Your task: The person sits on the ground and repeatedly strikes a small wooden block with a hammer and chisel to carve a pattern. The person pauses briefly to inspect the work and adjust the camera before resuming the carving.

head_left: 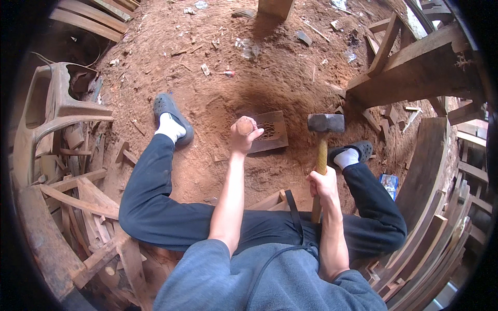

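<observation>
In the middle, my left hand [243, 137] is closed around an upright wooden rod [245, 128], seen end-on with its round top showing; its lower part is hidden. Beneath and behind it lies a square plate with a dark pierced pattern [275, 140] on the dirt; whether the rod touches it I cannot tell. To the right, my right hand [321, 184] grips the yellowish handle of a sledgehammer [326, 123], whose dark steel head is raised above the ground between my left hand and my right foot.
A frame of heavy timber beams [399, 67] stands at the upper right, with stacked planks [425, 217] along the right. A weathered plastic chair [67, 116] and loose wood offcuts [88, 202] crowd the left. My bent legs frame a dirt floor [207, 93] strewn with chips and litter.
</observation>
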Demonstrator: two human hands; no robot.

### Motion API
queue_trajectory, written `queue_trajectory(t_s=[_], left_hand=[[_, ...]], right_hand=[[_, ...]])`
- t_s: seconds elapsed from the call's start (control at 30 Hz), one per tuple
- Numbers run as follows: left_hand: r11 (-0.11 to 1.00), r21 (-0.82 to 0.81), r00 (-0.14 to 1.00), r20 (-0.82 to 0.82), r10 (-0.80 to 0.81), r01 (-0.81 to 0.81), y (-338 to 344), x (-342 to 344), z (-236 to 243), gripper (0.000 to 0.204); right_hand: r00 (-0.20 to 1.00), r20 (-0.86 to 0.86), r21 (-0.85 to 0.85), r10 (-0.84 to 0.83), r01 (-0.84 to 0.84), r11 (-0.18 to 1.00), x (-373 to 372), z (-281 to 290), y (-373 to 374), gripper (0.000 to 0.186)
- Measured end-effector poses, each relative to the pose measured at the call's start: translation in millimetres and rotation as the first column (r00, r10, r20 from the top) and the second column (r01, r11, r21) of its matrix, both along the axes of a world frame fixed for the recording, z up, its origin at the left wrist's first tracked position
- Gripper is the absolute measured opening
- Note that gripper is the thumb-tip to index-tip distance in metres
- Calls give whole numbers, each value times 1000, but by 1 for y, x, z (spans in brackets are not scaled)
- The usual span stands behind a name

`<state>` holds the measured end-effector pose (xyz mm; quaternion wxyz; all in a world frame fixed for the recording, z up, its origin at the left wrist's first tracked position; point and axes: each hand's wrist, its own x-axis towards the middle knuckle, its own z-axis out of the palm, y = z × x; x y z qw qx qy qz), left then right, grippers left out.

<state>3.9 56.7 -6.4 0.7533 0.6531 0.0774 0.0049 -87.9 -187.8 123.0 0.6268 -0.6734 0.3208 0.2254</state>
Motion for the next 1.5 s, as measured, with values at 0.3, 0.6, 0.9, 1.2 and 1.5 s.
queue_trajectory(t_s=[0.3,0.6,0.9,1.2,1.5], left_hand=[[961,-265,996,23,89,-79,-32,28,30,28],[988,-153,1000,-16,26,-28,-52,29,12,27],[991,-89,995,-3,-99,99,-66,28,8,25],[972,86,969,92,-228,221,-77,26,-3,26],[896,358,909,221,-354,262,-89,23,-10,29]], right_hand=[[999,8,18,-39,39,999,-5,-1,-7,10],[999,-20,33,-29,30,999,-4,4,-12,10],[999,-11,31,-38,38,999,-3,2,-12,11],[991,53,-210,121,-108,972,-2,10,-14,12],[931,26,-571,364,-285,770,0,19,1,23]])
